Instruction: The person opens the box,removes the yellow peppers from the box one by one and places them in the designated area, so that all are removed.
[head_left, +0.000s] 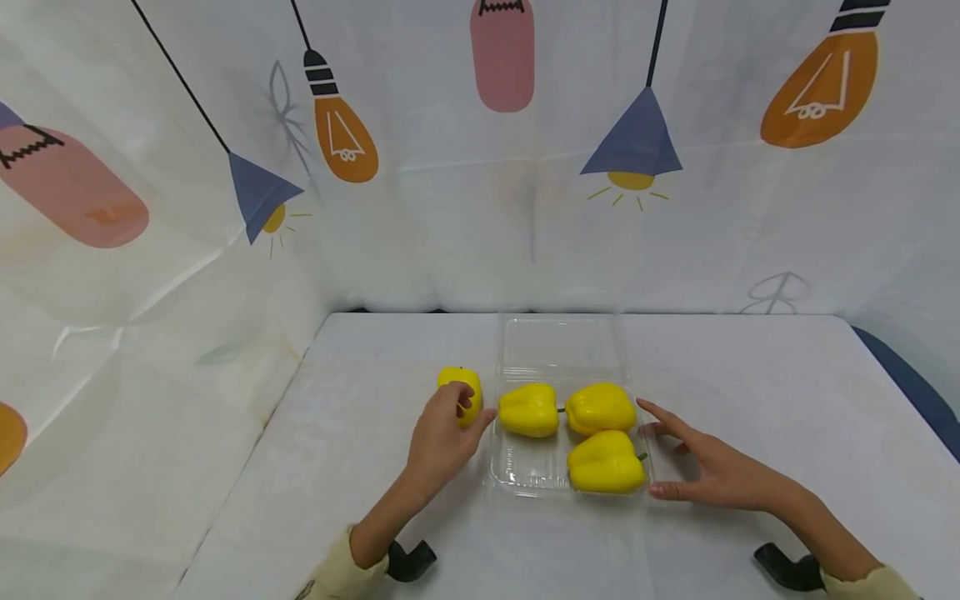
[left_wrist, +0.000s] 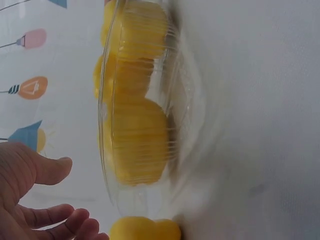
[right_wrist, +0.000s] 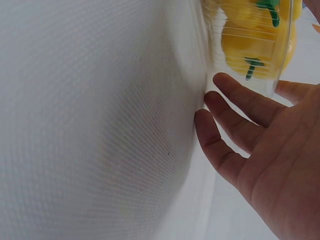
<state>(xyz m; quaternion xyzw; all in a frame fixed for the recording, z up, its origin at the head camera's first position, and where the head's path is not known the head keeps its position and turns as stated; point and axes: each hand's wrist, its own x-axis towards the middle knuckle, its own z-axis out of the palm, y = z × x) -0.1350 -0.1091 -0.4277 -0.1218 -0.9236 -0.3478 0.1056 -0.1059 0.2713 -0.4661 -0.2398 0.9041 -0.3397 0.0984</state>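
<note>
Three yellow bell peppers, one at the left (head_left: 528, 410), one at the right (head_left: 600, 408) and one in front (head_left: 606, 462), lie in a clear plastic clamshell box (head_left: 525, 475). A fourth yellow bell pepper (head_left: 474, 385) lies on the table left of the box, partly hidden by my left hand (head_left: 442, 437). That hand's fingers are loosely bent over it in the head view, thumb apart toward the box. In the left wrist view, this pepper (left_wrist: 145, 228) shows past the fingertips. My right hand (head_left: 716, 471) is at the box's right side, fingers spread, holding nothing.
The box's clear lid (head_left: 562, 342) lies folded back behind it on the white table (head_left: 375, 358). A printed cloth (head_left: 465, 242) hangs behind the table and along its left side. Black straps (head_left: 411, 561) show at both wrists.
</note>
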